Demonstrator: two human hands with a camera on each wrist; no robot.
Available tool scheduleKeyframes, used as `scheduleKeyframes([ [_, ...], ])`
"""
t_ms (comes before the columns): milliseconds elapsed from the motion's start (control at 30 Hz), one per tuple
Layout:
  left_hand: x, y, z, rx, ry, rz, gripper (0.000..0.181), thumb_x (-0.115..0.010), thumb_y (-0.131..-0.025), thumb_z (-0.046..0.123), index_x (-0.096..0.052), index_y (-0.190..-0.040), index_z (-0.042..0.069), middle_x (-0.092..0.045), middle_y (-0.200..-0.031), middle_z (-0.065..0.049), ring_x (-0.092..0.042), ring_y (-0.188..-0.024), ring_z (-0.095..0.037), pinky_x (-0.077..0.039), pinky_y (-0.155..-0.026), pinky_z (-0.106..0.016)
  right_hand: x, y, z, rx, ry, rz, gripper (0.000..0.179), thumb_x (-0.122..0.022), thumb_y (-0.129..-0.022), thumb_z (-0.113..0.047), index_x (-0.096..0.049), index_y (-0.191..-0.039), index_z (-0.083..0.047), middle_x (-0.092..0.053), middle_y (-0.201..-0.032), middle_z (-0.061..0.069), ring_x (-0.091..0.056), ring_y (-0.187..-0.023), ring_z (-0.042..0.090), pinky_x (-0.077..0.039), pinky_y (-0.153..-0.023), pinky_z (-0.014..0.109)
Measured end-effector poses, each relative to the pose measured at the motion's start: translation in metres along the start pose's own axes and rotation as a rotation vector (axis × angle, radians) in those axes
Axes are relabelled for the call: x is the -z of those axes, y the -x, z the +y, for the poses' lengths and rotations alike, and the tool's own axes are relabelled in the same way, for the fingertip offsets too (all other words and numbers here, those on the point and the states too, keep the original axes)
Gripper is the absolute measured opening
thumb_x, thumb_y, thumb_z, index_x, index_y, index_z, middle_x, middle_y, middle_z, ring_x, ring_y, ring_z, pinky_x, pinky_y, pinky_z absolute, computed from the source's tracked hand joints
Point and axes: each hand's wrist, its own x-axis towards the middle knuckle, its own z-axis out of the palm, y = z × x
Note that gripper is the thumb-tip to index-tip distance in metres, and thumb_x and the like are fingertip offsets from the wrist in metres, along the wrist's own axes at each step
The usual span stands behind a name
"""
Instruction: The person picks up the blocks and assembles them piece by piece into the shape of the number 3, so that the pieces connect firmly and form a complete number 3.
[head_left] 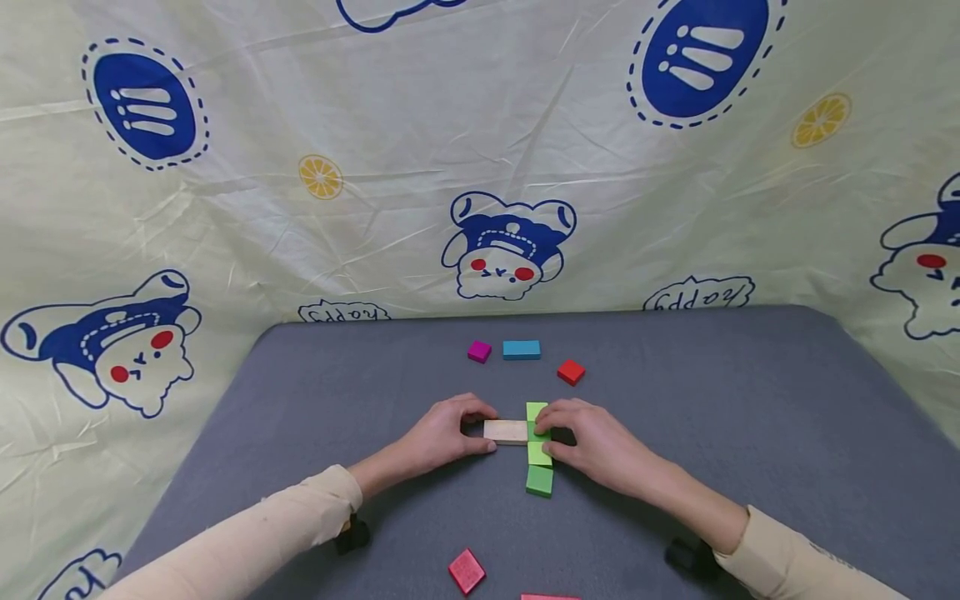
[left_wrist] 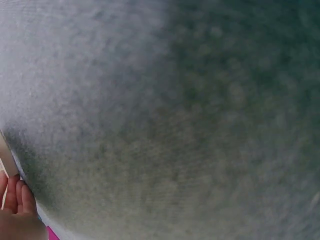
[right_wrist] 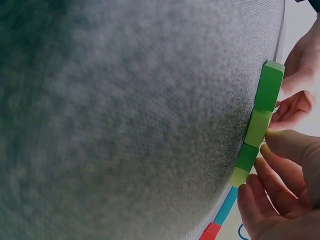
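Note:
A plain wooden block (head_left: 506, 432) lies flat, its right end against a row of light and dark green blocks (head_left: 539, 481). My left hand (head_left: 453, 433) holds the wooden block near its left end, thumb on the near side and fingers on the far side. In the left wrist view, those fingers (left_wrist: 27, 199) lie along the pale block (left_wrist: 7, 157). My right hand (head_left: 596, 437) grips the row from the right around a dark green block (right_wrist: 246, 157). Its thumb (right_wrist: 285, 141) is at the light green block beside it. The nearest green block sits slightly askew.
Beyond the hands lie a magenta block (head_left: 479, 352), a blue block (head_left: 521, 350) and a red block (head_left: 571, 372). Closer in are a pinkish-red block (head_left: 467, 572) and another one (head_left: 551, 597) cut off by the frame. A printed sheet (head_left: 390, 233) hangs behind the grey tabletop (head_left: 337, 367).

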Motion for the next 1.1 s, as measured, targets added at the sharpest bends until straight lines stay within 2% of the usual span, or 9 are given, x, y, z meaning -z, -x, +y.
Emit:
scheduleKeyframes([
  [100,0.002,0.002,0.0,0.013,0.016,0.01,0.037,-0.077,-0.086,0.02,-0.067,-0.12,0.012,-0.062,-0.111,0.004,-0.057,-0.102,-0.011,-0.046,-0.092,-0.032,0.0,0.0,0.0,0.01,0.001,0.003,0.02,-0.077,-0.085,-0.015,-0.073,-0.105,-0.018,-0.062,-0.115,-0.008,-0.057,-0.113,0.019,-0.046,-0.095,0.046],
  [300,0.007,0.011,0.004,-0.011,-0.011,0.064,0.042,-0.073,-0.089,0.025,-0.064,-0.127,0.01,-0.061,-0.12,0.0,-0.056,-0.111,-0.014,-0.045,-0.097,-0.036,0.001,0.001,0.0,0.002,0.002,-0.001,0.02,-0.077,-0.085,-0.015,-0.073,-0.105,-0.018,-0.063,-0.115,-0.007,-0.057,-0.113,0.02,-0.046,-0.095,0.046],
  [467,0.007,0.023,0.016,-0.05,-0.007,0.053,0.036,-0.071,-0.091,0.022,-0.065,-0.124,0.011,-0.062,-0.118,0.0,-0.057,-0.112,-0.016,-0.045,-0.098,-0.04,0.003,0.001,-0.001,-0.022,0.004,-0.005,0.02,-0.078,-0.085,-0.015,-0.073,-0.104,-0.018,-0.063,-0.115,-0.007,-0.056,-0.113,0.02,-0.045,-0.095,0.046],
  [533,0.005,0.029,0.022,-0.057,-0.012,0.028,0.033,-0.071,-0.092,0.022,-0.066,-0.123,0.013,-0.061,-0.118,0.004,-0.056,-0.112,-0.014,-0.045,-0.098,-0.04,0.003,0.0,-0.001,-0.022,0.002,-0.006,0.02,-0.078,-0.085,-0.015,-0.073,-0.104,-0.018,-0.063,-0.115,-0.007,-0.056,-0.114,0.02,-0.045,-0.096,0.046],
  [700,-0.006,0.044,0.04,-0.117,-0.068,-0.082,0.027,-0.067,-0.095,0.026,-0.067,-0.12,0.017,-0.059,-0.116,0.011,-0.054,-0.11,-0.006,-0.045,-0.096,-0.034,0.003,0.0,-0.001,-0.021,0.003,-0.008,0.021,-0.078,-0.085,-0.014,-0.073,-0.105,-0.017,-0.063,-0.115,-0.006,-0.056,-0.113,0.02,-0.045,-0.096,0.047],
  [967,-0.036,0.068,0.066,-0.261,-0.122,-0.257,0.03,-0.061,-0.097,0.037,-0.065,-0.119,0.017,-0.057,-0.116,0.013,-0.05,-0.109,0.001,-0.043,-0.092,-0.019,0.001,0.0,0.0,0.004,-0.001,-0.012,0.021,-0.077,-0.085,-0.014,-0.073,-0.105,-0.016,-0.063,-0.114,-0.005,-0.057,-0.112,0.021,-0.045,-0.095,0.047],
  [1100,-0.044,0.074,0.071,-0.354,-0.113,-0.346,0.032,-0.065,-0.095,0.037,-0.064,-0.12,0.016,-0.058,-0.115,0.011,-0.049,-0.109,0.003,-0.039,-0.091,-0.013,0.0,0.0,0.0,0.0,0.007,-0.016,0.02,-0.077,-0.085,-0.014,-0.073,-0.105,-0.016,-0.063,-0.114,-0.005,-0.057,-0.112,0.021,-0.045,-0.095,0.047],
])
